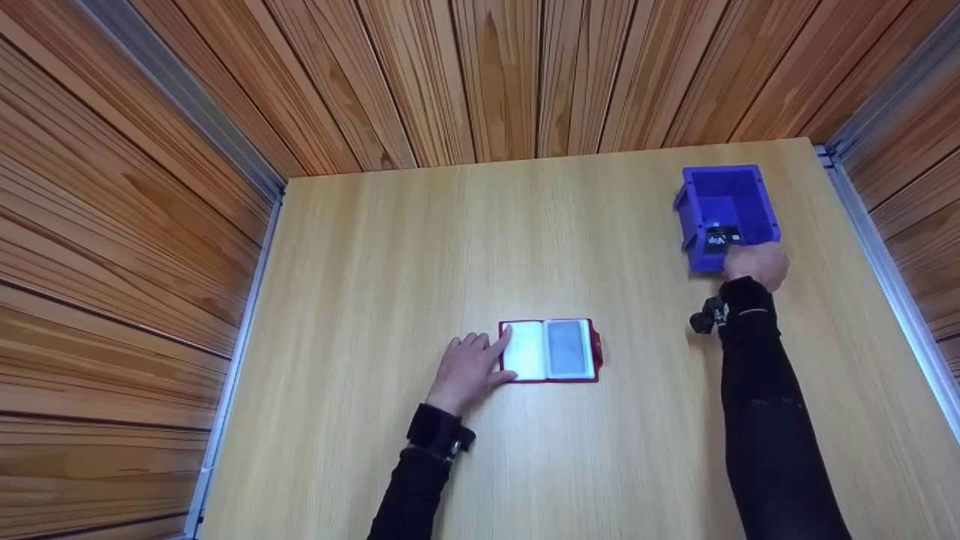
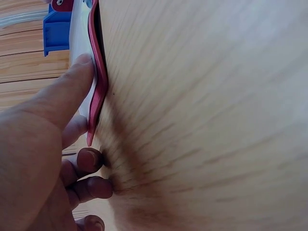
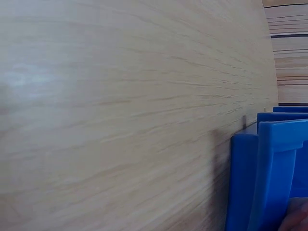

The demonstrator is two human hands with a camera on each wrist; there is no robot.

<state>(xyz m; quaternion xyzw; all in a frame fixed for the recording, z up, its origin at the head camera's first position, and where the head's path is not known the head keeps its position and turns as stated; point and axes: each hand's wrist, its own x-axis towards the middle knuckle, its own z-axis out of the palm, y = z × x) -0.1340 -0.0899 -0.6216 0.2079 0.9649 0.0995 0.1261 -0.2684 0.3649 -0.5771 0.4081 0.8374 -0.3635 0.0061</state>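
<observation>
A small red card holder point(image 1: 595, 349) lies spread flat on the table, with clear and whitish sleeves inside and a snap tab at its right side. My left hand point(image 1: 466, 369) presses its left page with thumb and index finger. In the left wrist view the finger point(image 2: 77, 79) lies on the page above the red cover edge, and the other fingers curl loosely near the tabletop. At the far right, my right hand point(image 1: 757, 264) reaches over the near wall of a blue-purple bin point(image 1: 688, 217). Beside it in the bin is a black card with light lettering point(image 1: 721, 238). Its fingertips are hidden.
The light wooden table point(image 1: 390, 262) is bordered by wood-plank walls point(image 1: 495, 82) and metal rails point(image 1: 240, 360) at the sides. The bin stands near the table's back right corner. In the right wrist view, the bin's wall point(image 3: 276, 178) rises at the right edge.
</observation>
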